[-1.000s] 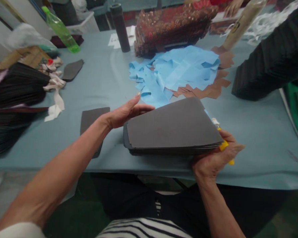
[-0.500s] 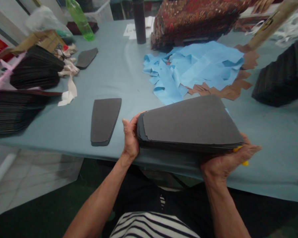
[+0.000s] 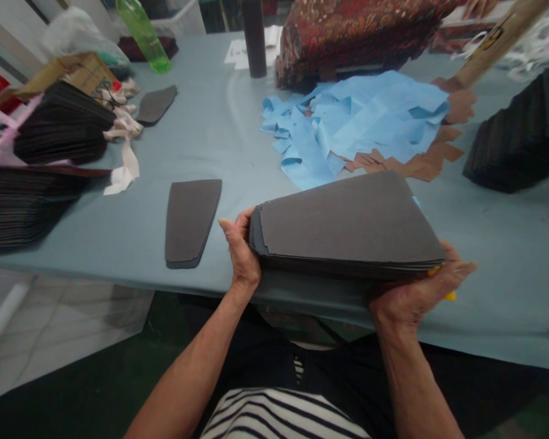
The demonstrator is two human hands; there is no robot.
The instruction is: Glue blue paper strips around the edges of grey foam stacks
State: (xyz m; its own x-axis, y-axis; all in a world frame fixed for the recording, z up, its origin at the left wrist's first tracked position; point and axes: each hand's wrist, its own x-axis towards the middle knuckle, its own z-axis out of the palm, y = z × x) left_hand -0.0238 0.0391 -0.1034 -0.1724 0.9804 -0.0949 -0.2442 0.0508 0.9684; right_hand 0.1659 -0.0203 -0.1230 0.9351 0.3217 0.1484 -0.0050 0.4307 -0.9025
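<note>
Barely shifted, one grey stack (image 3: 348, 222): left hand (image 3: 241, 253) curls around its narrow end, right hand (image 3: 416, 296) grips its wide end; one loose piece (image 3: 192, 219) lies beside.

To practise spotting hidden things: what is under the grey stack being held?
The right hand props the grey stack from below at its wide end, over the table. A yellow thing peeks out by that hand; the stack covers the rest.

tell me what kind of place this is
Probably a small cutting or sewing workshop. The left hand and right hand grip a stack of identical grey cut pieces; more dark stacks sit at the left of the table, and blue offcuts lie heaped beyond.
</note>
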